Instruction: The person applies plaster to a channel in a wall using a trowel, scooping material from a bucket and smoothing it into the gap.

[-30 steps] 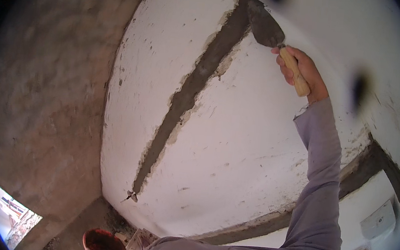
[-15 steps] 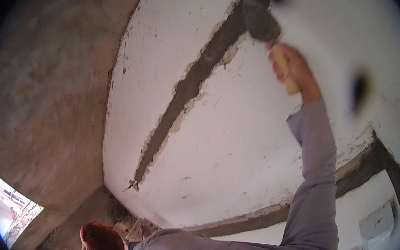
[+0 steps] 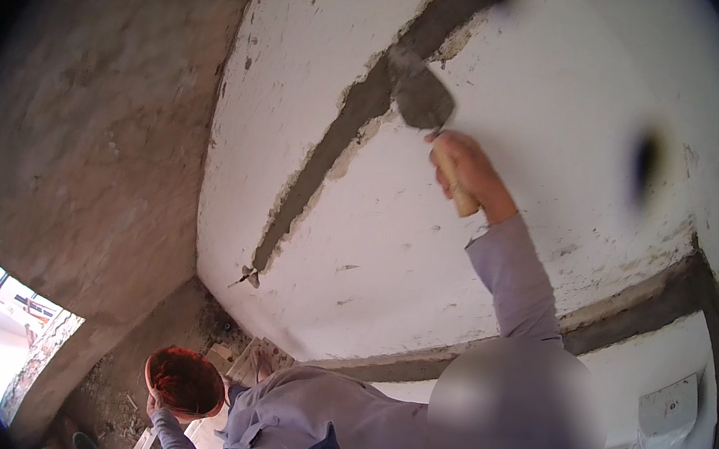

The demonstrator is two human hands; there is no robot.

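Note:
My right hand (image 3: 468,173) is wrapped round the wooden handle of a trowel (image 3: 426,98). The trowel's grey, rounded blade rests against or very near a long strip of dark grey mortar (image 3: 319,154), its tip over the strip. This strip runs slanting down the white wall (image 3: 426,258) between rough, chipped edges. Low on the left, my left hand (image 3: 155,405) grips the rim of a round reddish bowl (image 3: 185,380); the bowl's inside looks dark red, and I cannot make out what it contains.
A brown plastered wall (image 3: 108,110) meets the white one at the left. Wires stick out at the strip's lower end (image 3: 249,277). A second mortar band (image 3: 630,314) crosses the lower right, above a pale box (image 3: 667,410). Rubble litters the floor (image 3: 128,384).
My right hand and the trowel have moved down and left along the mortar strip. The view has shifted, and the bowl in my left hand shows higher and more fully.

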